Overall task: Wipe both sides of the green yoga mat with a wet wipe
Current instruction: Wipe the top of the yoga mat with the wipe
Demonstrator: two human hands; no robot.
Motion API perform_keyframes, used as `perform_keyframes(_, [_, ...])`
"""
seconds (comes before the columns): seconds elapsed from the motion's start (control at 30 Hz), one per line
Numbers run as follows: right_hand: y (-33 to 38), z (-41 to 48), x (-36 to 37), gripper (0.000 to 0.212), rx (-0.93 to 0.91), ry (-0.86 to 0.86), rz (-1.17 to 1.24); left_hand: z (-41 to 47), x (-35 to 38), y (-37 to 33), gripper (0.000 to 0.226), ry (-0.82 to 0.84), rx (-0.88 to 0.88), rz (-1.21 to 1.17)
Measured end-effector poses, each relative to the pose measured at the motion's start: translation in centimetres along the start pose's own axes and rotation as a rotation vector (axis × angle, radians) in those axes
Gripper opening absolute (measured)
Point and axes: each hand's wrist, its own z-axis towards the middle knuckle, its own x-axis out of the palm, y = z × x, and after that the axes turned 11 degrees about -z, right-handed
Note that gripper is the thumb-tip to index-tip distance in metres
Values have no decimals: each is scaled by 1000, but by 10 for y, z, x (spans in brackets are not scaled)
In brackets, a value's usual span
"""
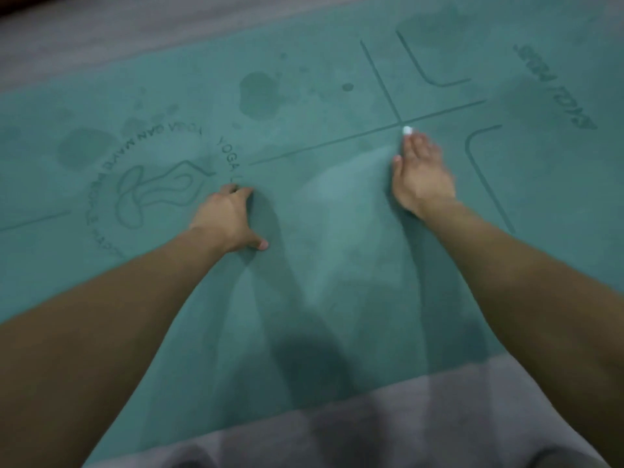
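– Though blurred, shows green yoga mat (337, 238) spread flat on grey floor (84, 38).
– And for hands?
– Plants left hand (226, 219) beside round logo (152, 184), fingers bent, thumb splayed, gripping nothing. Lays right hand (422, 177) near crossed lines (401, 123), fingers straight and together, pinning white wet wipe (407, 130) under fingertips.

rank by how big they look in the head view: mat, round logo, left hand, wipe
1. mat, fills most of the view
2. round logo
3. left hand
4. wipe, only a small white bit shows past the right hand
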Motion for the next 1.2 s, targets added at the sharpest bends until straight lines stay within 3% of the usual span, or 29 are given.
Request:
perform_keyframes(0.07, [1,-5,0,78,158,12,31,0,2,2,129,26,-45,-17])
perform_keyframes(0.1, [22,-16,5,79,93,-17,18,0,1,2,130,29,-44,-8])
perform_keyframes(0.23, [117,-82,16,67,-766,26,21,1,-2,2,128,-1,-29,15])
perform_keyframes(0.27, [120,-81,12,65,-888,44,9,2,-1,3,127,-6,-25,12])
perform_keyframes(0.3, [111,-68,8,64,-893,27,-2,3,0,4,127,-8,-20,7])
perform_keyframes(0.33, [94,-50,8,65,-772,7,-13,4,1,6,128,-11,-22,-3])
perform_keyframes(0.43, [22,8,3,76,-46,-19,-31,4,2,9,131,-20,-51,-10])
perform_keyframes(0.47, [10,16,3,80,132,9,-21,4,2,9,132,-21,-54,-9])
perform_keyframes(0.5, [16,15,2,82,188,28,-3,3,1,8,131,-19,-55,-9])
perform_keyframes(0.53, [36,8,4,81,108,2,-11,3,0,7,130,-16,-60,-10])
perform_keyframes(0.57, [64,-6,7,79,-93,-13,-7,2,-1,6,129,-15,-62,-9])
perform_keyframes(0.63, [116,-38,10,70,-662,42,22,1,-2,6,126,-23,-61,-2])
perform_keyframes(0.67, [128,-45,12,67,-851,70,5,1,-2,7,124,-29,-58,1])
perform_keyframes(0.7, [129,-40,8,65,-920,75,-9,1,-1,6,124,-31,-55,4])
perform_keyframes(0.73, [118,-26,7,65,-844,48,-14,2,-1,6,123,-32,-51,6])
perform_keyframes(0.83, [56,19,6,74,-183,-32,-38,3,0,8,122,-38,-55,10])
perform_keyframes(0.9, [48,23,8,78,81,-11,-65,4,0,9,124,-45,-49,13])
perform_keyframes(0.97, [90,3,14,79,-82,-30,-71,2,0,9,124,-51,-43,9])
perform_keyframes(1.07, [154,-32,15,72,-772,66,14,0,-1,9,121,-54,-42,14])
perform_keyframes(1.1, [156,-29,11,70,-860,82,2,1,-1,9,121,-56,-39,16])
perform_keyframes(1.13, [146,-17,9,69,-822,70,-18,2,0,9,120,-56,-36,14])
perform_keyframes(1.2, [106,16,9,72,-470,5,-47,3,0,10,121,-58,-35,9])
